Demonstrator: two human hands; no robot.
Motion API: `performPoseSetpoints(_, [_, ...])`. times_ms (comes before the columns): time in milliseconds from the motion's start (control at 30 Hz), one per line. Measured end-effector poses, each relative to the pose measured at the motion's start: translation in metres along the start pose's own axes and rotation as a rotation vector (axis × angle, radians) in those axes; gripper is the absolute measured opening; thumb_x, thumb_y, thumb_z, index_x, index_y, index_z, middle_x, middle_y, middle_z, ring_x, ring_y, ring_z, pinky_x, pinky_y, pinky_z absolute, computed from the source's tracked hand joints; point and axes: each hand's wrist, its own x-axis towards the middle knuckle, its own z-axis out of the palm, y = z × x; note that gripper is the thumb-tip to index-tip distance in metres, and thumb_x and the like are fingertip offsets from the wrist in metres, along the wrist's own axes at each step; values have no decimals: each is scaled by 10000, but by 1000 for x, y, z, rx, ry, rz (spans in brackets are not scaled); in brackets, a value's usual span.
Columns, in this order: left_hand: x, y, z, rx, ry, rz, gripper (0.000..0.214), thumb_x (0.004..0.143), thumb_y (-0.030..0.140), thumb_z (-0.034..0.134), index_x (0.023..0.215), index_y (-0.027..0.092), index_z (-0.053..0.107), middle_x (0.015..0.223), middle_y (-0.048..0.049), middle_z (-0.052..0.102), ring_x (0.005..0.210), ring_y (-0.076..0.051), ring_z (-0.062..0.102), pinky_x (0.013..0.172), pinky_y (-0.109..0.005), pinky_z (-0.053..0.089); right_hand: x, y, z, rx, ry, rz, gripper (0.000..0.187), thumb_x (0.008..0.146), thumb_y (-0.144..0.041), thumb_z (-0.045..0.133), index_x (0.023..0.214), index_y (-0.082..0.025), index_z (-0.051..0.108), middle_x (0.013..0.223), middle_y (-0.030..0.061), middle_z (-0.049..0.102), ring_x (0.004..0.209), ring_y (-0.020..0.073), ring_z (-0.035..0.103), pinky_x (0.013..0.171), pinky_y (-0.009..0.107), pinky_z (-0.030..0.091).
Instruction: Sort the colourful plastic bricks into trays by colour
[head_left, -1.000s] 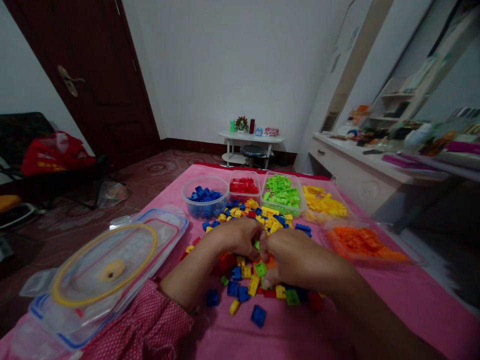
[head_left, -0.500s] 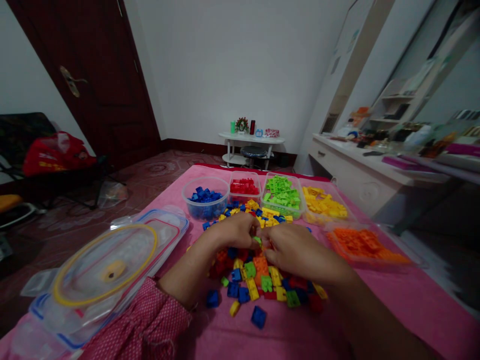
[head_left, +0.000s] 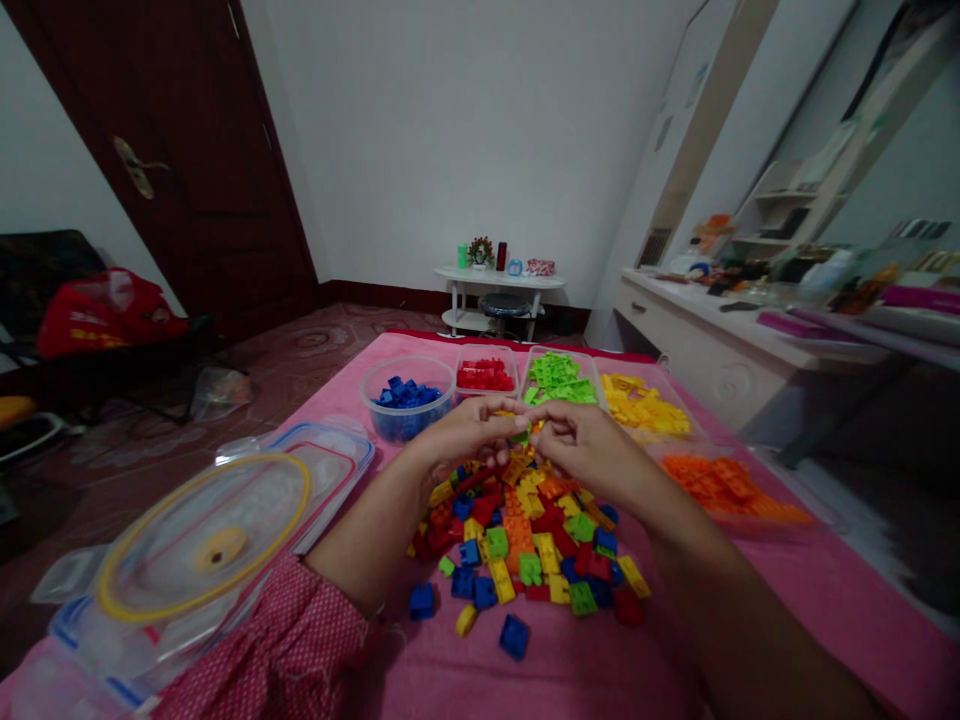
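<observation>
A heap of small mixed-colour building bricks (head_left: 525,540) lies on a pink tablecloth (head_left: 787,600). Above its far side my left hand (head_left: 465,435) and my right hand (head_left: 589,440) meet fingertip to fingertip. Both pinch a small green brick (head_left: 523,436) between them. Behind the hands stand a round tub of blue bricks (head_left: 405,397) and tubs of red bricks (head_left: 486,376), green bricks (head_left: 559,378) and yellow bricks (head_left: 643,404). A tub of orange bricks (head_left: 731,485) sits to the right.
A stack of clear plastic lids (head_left: 202,530) lies at the left edge of the table. A white desk (head_left: 705,340) with clutter stands to the right. A dark door (head_left: 172,160), a red bag (head_left: 105,310) and a small white side table (head_left: 499,285) lie beyond.
Both hands have lifted off the heap and moved away from me, still together. The bricks they covered now show.
</observation>
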Motion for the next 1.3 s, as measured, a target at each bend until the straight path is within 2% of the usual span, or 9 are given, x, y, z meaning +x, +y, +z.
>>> performPoseSetpoints(233, [0, -2, 5, 83, -46, 13, 481, 716, 540, 624, 964, 127, 611, 582, 28, 523, 482, -51, 480, 456, -167, 324, 0, 5, -1, -149, -29, -90, 124, 727, -272, 601, 787, -168, 632, 585, -35, 487, 519, 86, 397, 473, 204, 276])
performPoseSetpoints(400, [1, -3, 8, 155, -4, 2, 500, 720, 564, 602, 988, 142, 610, 590, 28, 540, 487, -60, 479, 453, -174, 323, 2, 13, -1, -188, -47, -62, 167, 729, -315, 613, 818, -180, 657, 505, -64, 412, 461, 77, 344, 436, 203, 216])
performPoseSetpoints(633, [7, -14, 0, 351, 73, 9, 442, 788, 539, 508, 891, 119, 604, 599, 1, 564, 469, -83, 483, 429, -188, 319, 6, 33, -15, -261, -14, 34, 116, 681, -228, 594, 765, -160, 637, 484, -53, 472, 435, 78, 407, 421, 201, 250])
performPoseSetpoints(700, [11, -20, -4, 423, 129, 25, 405, 795, 491, 510, 906, 117, 617, 597, 0, 566, 487, -92, 495, 442, -191, 326, 11, 44, -22, -228, 55, 81, 145, 658, -212, 597, 787, -154, 631, 486, -44, 494, 428, 88, 439, 418, 202, 287])
performPoseSetpoints(867, [14, -25, -16, 738, 262, 69, 328, 783, 388, 530, 941, 133, 663, 665, -26, 629, 562, -113, 534, 521, -208, 366, 22, 59, -31, 194, 511, 61, 507, 652, -273, 614, 1139, -175, 507, 828, 38, 634, 655, 158, 621, 552, 263, 483])
performPoseSetpoints(933, [8, -17, -23, 928, 323, 60, 296, 756, 344, 563, 953, 157, 681, 723, -38, 658, 628, -135, 564, 569, -223, 389, 24, 58, -30, 243, 568, 27, 536, 643, -274, 631, 1156, -185, 502, 924, 68, 642, 738, 179, 638, 604, 290, 507])
performPoseSetpoints(1000, [-1, -7, -29, 1114, 368, 3, 270, 721, 279, 586, 949, 189, 699, 791, -49, 680, 709, -164, 596, 617, -242, 409, 23, 54, -26, 178, 519, 5, 405, 665, -274, 620, 1055, -174, 576, 926, 80, 657, 758, 188, 637, 628, 299, 510])
performPoseSetpoints(1100, [-19, 11, -33, 1340, 333, -183, 268, 665, 181, 594, 893, 232, 725, 865, -63, 697, 803, -211, 624, 667, -272, 433, 20, 47, -16, 4, 363, -22, 208, 714, -264, 574, 877, -168, 660, 865, 65, 682, 722, 178, 630, 638, 295, 496])
performPoseSetpoints(1300, [-33, 23, -29, 1496, 136, -469, 345, 534, 149, 703, 874, 202, 725, 915, -114, 694, 859, -273, 633, 695, -312, 473, 17, 41, 2, -171, 213, -59, 187, 746, -247, 552, 851, -180, 692, 803, 32, 700, 671, 155, 616, 598, 260, 457])
